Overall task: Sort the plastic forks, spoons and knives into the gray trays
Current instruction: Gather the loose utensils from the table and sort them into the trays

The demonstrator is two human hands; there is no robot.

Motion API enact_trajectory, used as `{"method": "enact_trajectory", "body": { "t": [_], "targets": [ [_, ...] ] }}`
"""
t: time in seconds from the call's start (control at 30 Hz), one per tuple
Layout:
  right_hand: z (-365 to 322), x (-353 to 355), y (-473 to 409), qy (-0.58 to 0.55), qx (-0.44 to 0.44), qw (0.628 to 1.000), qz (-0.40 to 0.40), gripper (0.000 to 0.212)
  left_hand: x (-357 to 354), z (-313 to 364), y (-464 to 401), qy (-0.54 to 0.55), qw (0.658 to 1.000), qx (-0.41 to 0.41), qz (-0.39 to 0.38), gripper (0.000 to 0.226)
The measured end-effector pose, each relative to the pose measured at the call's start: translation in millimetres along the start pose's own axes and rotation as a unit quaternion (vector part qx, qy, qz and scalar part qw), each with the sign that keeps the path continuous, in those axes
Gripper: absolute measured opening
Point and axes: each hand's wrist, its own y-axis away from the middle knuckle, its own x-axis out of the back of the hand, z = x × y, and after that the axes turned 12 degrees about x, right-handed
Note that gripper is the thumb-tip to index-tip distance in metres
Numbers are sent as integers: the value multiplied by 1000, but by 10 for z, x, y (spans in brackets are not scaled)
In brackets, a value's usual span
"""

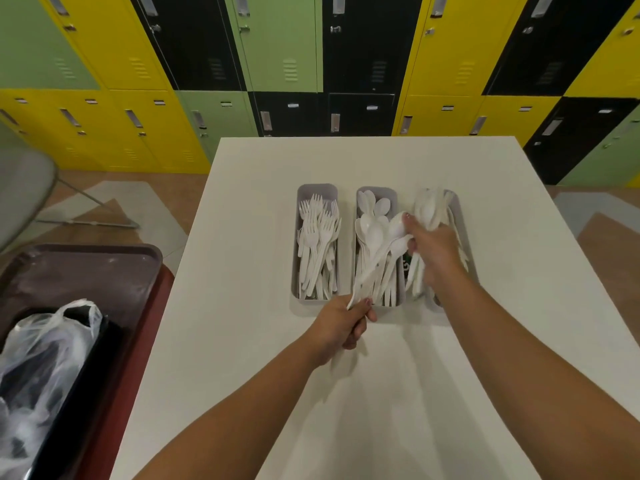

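Three gray trays sit side by side on the white surface (363, 375), which is the largest thing in view; lockers (287, 46) in yellow, green and black fill the far wall, and a dark serving tray (104, 271) with a plastic bag (52, 341) lies at the near left. The left tray (317, 190) holds forks (318, 244), tines toward the far end; the middle tray (375, 194) holds spoons (372, 230), bowls toward the far end; the right tray (457, 209) holds a blurred white bundle that I take for knives (429, 209), though the blur keeps me from being sure. The right hand (433, 251) reaches across the gap between the middle and right trays, its fingers curled round white cutlery at the right tray; which pieces exactly, I cannot tell. The left hand (341, 327) is just beside the near end of the middle tray, pinching the handle ends of a few spoons that lean up out of the pile.

By my judgement the sorting is almost done and this step is tidying: squaring the spoons and settling the last pieces on the right. The next move calls for lowering the held handles into the middle tray so they lie flat and parallel, then letting go without dragging neighbours over the wall.
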Motion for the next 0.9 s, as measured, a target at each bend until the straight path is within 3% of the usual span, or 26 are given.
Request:
{"method": "enact_trajectory", "body": {
  "t": [0.13, 0.3, 0.47, 0.63, 0.8, 0.9],
  "targets": [
    [-49, 91, -244, 45, 94, 993, 58, 19, 76, -66, -48, 32, 999, 4, 39, 35],
    [164, 49, -285, 239, 154, 958, -42, 29, 105, -30, -63, 61, 998, -13, 1, 39],
    [337, 14, -234, 320, 143, 933, -83, 35, 58, -9, -86, 74, 997, -20, -30, 40],
    [288, 70, -45, 261, 176, 948, -50, 24, -12, 28, -97, 89, 995, -26, -39, 41],
    [224, 172, 255, 137, 48, 961, -236, 11, -188, 160, -132, 82, 996, -34, -31, 43],
    [256, 298, 265, 86, 42, 964, -249, 14, -324, 227, -173, 78, 996, -33, -34, 43]
  ]
}}
